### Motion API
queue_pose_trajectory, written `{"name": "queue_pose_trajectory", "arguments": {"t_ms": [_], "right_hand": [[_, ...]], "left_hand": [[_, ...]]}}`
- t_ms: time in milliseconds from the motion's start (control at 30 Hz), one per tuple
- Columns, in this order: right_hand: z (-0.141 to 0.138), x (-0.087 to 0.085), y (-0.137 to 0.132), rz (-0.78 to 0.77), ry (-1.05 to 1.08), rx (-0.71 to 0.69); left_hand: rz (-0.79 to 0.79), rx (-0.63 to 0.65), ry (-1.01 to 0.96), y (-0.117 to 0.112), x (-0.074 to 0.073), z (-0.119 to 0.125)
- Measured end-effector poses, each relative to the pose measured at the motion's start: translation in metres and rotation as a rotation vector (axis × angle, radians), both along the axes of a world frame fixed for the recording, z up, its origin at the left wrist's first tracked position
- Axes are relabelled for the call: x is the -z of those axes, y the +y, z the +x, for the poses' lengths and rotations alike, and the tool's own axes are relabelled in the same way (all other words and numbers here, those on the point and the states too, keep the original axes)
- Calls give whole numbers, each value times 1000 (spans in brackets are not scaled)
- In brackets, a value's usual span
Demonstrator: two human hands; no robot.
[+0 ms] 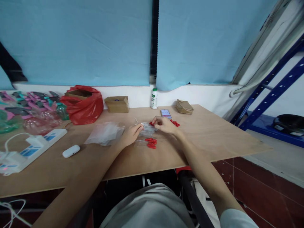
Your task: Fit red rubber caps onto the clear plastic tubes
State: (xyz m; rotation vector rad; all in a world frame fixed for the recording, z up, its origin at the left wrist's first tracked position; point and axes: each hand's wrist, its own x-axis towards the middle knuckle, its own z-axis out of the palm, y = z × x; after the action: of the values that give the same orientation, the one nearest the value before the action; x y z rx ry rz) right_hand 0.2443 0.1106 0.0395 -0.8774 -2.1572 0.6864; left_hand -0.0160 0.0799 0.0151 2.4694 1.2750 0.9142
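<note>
My left hand (133,134) is closed in a pinch on a thin glass tube (136,120), one end of which sticks up past the fingers. Close on the other side, my right hand (164,124) has its fingertips pinched together at a red rubber bulb (151,123), partly hidden by the fingers. Under and between both hands lies a pile of clear glass tubes (146,131). Nearer to me rest several droppers with red bulbs (151,143), their glass stems pointing left. Loose red rubber bulbs (175,123) lie just right of my right hand.
Clear plastic bags (104,133) lie left of my left hand. A phone (165,113), a white bottle (154,98) and cardboard boxes (117,104) stand behind. Farther left are a red bag (85,106), spray bottles (35,110), a power strip (35,151) and a white case (71,151).
</note>
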Motion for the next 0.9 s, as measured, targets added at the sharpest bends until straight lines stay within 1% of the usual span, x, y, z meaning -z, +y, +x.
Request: {"name": "queue_pose_trajectory", "arguments": {"t_ms": [67,133,333,467,567,733,900], "right_hand": [[-6,-1,-4,-16,92,-87],[-12,-1,-7,-22,122,-125],[-20,2,-12,-55,143,-102],[-22,3,-14,-24,96,-101],[-24,3,-14,-8,111,-111],[-25,8,-12,-101,176,-137],[-26,13,-10,-199,201,-145]], "left_hand": [[12,-4,-13,2,2,0],[21,-13,-24,4,3,-1],[37,-22,-50,3,3,1],[40,8,-47,-1,0,3],[49,43,-60,-2,0,4],[32,93,-136,0,2,4],[8,92,-166,2,3,3]]}}
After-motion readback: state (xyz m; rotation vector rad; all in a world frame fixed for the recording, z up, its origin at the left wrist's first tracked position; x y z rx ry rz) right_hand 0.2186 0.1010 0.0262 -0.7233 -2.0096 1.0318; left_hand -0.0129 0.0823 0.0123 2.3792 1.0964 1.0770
